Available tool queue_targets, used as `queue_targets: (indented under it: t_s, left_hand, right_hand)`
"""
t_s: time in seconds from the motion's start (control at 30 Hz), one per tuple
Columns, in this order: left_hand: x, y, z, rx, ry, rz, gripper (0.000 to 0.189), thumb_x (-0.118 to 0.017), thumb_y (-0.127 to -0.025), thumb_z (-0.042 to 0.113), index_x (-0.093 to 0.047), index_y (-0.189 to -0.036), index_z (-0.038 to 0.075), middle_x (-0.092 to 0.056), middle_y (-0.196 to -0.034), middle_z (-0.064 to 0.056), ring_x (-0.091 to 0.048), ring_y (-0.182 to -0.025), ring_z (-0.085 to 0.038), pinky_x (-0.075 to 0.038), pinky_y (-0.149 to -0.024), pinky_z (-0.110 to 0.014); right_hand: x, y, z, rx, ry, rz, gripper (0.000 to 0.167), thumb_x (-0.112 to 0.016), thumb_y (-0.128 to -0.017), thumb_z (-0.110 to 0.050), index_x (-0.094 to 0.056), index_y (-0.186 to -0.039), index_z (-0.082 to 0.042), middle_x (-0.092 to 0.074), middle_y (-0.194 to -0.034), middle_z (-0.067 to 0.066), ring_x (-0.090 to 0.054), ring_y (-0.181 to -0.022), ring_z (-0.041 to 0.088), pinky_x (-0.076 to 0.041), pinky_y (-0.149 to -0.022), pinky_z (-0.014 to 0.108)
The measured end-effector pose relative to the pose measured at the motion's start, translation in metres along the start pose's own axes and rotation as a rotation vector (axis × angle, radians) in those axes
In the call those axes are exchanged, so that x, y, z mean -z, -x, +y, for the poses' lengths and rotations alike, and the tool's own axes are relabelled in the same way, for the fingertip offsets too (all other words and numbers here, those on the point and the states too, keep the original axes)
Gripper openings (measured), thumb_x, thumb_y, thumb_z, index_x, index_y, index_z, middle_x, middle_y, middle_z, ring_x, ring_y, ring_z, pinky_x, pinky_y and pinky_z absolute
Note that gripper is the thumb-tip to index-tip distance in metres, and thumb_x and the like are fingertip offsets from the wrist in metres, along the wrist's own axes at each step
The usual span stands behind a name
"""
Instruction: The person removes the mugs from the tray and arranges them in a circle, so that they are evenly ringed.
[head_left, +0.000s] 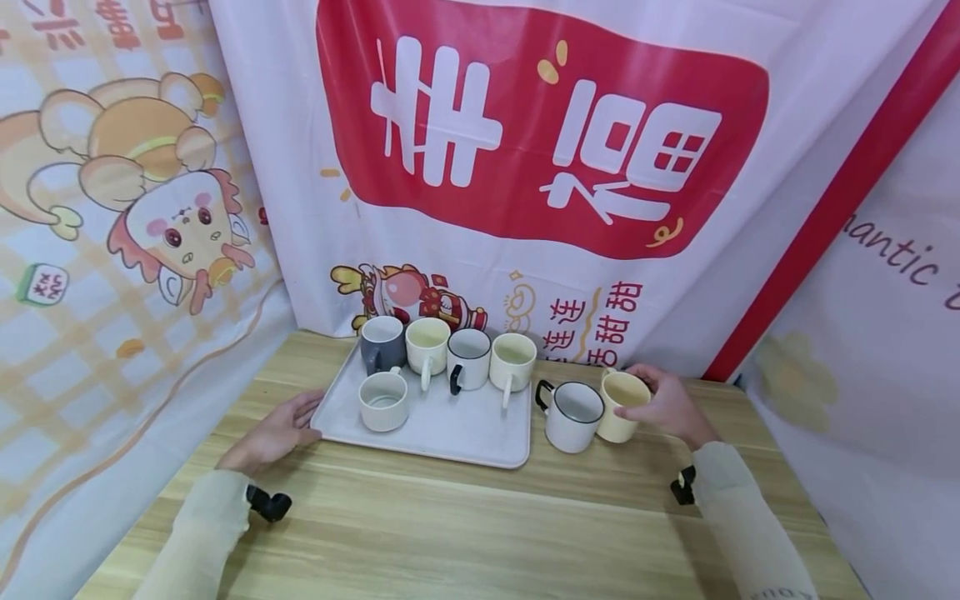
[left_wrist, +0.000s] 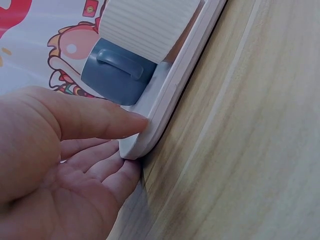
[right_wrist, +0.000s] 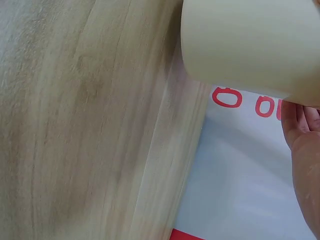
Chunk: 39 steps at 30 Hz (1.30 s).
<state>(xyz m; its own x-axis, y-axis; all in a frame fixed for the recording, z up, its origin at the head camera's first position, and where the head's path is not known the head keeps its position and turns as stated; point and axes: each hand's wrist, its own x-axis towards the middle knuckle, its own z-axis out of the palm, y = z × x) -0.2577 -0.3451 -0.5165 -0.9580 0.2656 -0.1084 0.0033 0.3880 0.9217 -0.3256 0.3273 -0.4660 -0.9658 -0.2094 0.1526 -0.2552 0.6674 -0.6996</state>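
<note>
My left hand (head_left: 276, 432) holds the near left corner of a white tray (head_left: 450, 429). In the left wrist view its thumb (left_wrist: 112, 120) lies on the rim, with the fingers at the outer side and underneath. On the far right, my right hand (head_left: 671, 404) grips a pale yellow mug (head_left: 617, 425), thumb in front and fingers round the back. That mug (right_wrist: 250, 45) fills the top of the right wrist view, where part of the hand is out of frame. Close beside it stands a white enamel mug (head_left: 573, 429) with a black rim and handle.
Along the tray's back stand a dark grey mug (head_left: 382, 346), two cream mugs, one of them a cream mug (head_left: 513, 367) at the right, and a white black-handled mug (head_left: 468, 367). A ribbed white cup (head_left: 384, 404) sits in front. Printed cloth (head_left: 540, 283) hangs behind the wooden table (head_left: 480, 533).
</note>
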Motion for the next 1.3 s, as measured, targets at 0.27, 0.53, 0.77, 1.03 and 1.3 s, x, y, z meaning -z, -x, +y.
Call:
queue_targets:
  t_s: [0.27,0.53,0.77,1.03,1.3]
  left_hand:
    - [-0.003,0.001,-0.001,0.012,-0.001,-0.009,0.083,-0.059,-0.099,-0.005,-0.008,-0.164,-0.012,-0.009,-0.172,-0.037,-0.014,-0.158,-0.057,-0.025,-0.129,-0.059]
    - [-0.004,0.0,-0.003,0.001,-0.017,-0.011,0.083,-0.06,-0.098,-0.005,-0.009,-0.163,-0.014,-0.01,-0.171,-0.038,-0.015,-0.158,-0.057,-0.026,-0.128,-0.057]
    - [-0.003,0.0,-0.004,0.003,-0.026,-0.008,0.083,-0.061,-0.097,-0.005,-0.01,-0.163,-0.013,-0.011,-0.171,-0.038,-0.017,-0.158,-0.057,-0.027,-0.127,-0.055]
    - [-0.001,0.001,0.003,-0.003,-0.032,0.01,0.082,-0.06,-0.097,-0.006,-0.01,-0.163,-0.014,-0.012,-0.17,-0.039,-0.017,-0.157,-0.058,-0.026,-0.127,-0.058]
    - [-0.002,0.0,0.005,0.009,-0.034,0.005,0.084,-0.06,-0.097,-0.006,-0.009,-0.163,-0.014,-0.011,-0.171,-0.038,-0.017,-0.157,-0.057,-0.026,-0.127,-0.057]
  right_hand:
    - [-0.006,0.0,0.006,-0.034,0.006,-0.024,0.067,-0.098,-0.074,-0.032,-0.064,-0.127,-0.01,-0.071,-0.119,0.013,-0.065,-0.103,0.026,-0.058,-0.085,0.028]
    - [-0.008,0.0,0.012,-0.013,-0.028,-0.035,0.068,-0.098,-0.073,-0.026,-0.064,-0.129,-0.009,-0.071,-0.121,0.014,-0.066,-0.104,0.027,-0.06,-0.087,0.029]
    - [-0.007,-0.002,0.009,-0.04,-0.022,-0.059,0.077,-0.097,-0.076,-0.032,-0.06,-0.139,-0.009,-0.068,-0.133,0.016,-0.065,-0.114,0.032,-0.061,-0.097,0.04]
    - [0.011,-0.004,-0.01,-0.056,0.033,-0.123,0.099,-0.093,-0.08,-0.043,-0.043,-0.159,-0.011,-0.048,-0.163,0.016,-0.043,-0.151,0.044,-0.041,-0.123,0.069]
    - [0.025,-0.001,-0.048,0.076,0.072,-0.124,0.088,-0.092,-0.082,-0.04,-0.051,-0.153,-0.009,-0.055,-0.156,0.017,-0.049,-0.147,0.043,-0.043,-0.124,0.063]
